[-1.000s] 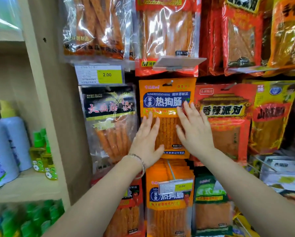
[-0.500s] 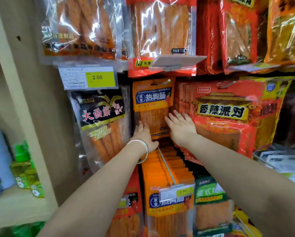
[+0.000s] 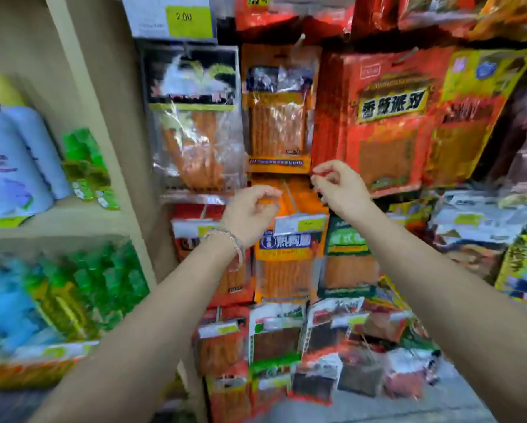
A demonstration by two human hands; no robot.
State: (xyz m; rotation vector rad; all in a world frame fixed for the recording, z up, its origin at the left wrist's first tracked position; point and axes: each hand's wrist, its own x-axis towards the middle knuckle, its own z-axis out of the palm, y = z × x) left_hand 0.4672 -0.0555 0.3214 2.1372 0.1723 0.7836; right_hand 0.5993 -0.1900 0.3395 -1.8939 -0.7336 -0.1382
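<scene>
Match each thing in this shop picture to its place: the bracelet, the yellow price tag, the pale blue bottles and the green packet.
Things:
1 bracelet
2 yellow price tag
3 pale blue bottles
4 green packet

Places:
A on the shelf at far left
B just below the right hand
C on the wrist of the left hand
D at the top, above the black-topped packet

Pairs: 1-C; 2-D; 3-A; 4-B.
</scene>
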